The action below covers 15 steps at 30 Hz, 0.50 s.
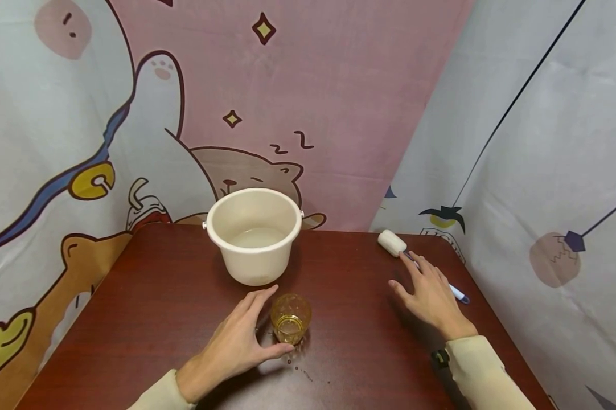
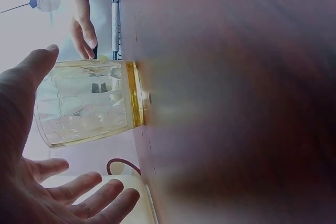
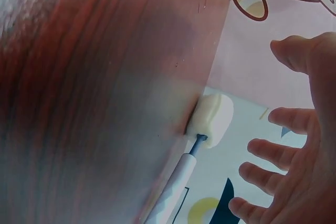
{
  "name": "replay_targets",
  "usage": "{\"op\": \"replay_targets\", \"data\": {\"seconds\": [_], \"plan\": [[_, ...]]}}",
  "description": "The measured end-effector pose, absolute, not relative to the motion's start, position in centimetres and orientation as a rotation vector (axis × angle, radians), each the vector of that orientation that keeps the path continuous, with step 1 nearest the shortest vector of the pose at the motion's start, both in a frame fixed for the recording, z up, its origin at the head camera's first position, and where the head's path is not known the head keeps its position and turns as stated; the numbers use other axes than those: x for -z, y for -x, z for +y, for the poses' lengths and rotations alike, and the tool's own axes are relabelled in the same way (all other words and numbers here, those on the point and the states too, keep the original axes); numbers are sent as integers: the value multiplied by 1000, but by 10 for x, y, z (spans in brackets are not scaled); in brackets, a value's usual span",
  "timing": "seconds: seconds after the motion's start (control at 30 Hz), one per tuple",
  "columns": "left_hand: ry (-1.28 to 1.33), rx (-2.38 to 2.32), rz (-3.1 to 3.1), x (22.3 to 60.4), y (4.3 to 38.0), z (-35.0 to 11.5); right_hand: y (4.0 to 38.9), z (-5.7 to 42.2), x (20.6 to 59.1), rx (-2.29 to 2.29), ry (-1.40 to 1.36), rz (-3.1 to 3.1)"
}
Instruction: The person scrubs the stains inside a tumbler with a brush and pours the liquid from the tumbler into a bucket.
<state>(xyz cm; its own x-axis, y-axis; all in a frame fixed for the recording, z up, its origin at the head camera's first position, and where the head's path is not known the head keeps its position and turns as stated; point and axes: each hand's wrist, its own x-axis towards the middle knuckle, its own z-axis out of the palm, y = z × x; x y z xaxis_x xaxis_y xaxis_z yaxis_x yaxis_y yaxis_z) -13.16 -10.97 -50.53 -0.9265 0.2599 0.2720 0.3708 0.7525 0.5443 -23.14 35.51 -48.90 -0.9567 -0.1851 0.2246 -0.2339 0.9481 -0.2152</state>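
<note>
An amber-tinted faceted glass (image 1: 291,318) stands upright on the table, also seen as the glass (image 2: 86,106) in the left wrist view. My left hand (image 1: 236,336) is spread at its left side, the thumb overlapping the near edge and the other fingers apart from the wall. Over on the right, my right hand (image 1: 432,296) hovers with loosely spread fingers above a sponge brush. The brush has a white sponge head (image 3: 210,119) and a white handle (image 3: 173,187) with a blue neck. Part of that handle is hidden behind the hand in the head view.
A cream bucket (image 1: 257,265) with side knobs stands behind the glass. Water drops (image 1: 296,367) dot the dark red-brown table (image 1: 159,319) near the glass. Printed cloth (image 1: 349,114) hangs along the table's back and right sides.
</note>
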Motion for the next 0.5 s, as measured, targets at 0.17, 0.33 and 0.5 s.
{"op": "replay_targets", "data": {"seconds": [0.17,0.33,0.5], "plan": [[524,935,-2741,507,132,-107,235,360,491,-358,-311,-2902],[541,954,-2715,508,133,-104,238,363,492,-359,-304,-2917],[534,982,-2715,508,132,-101,243,367,493,-356,-288,-2932]]}}
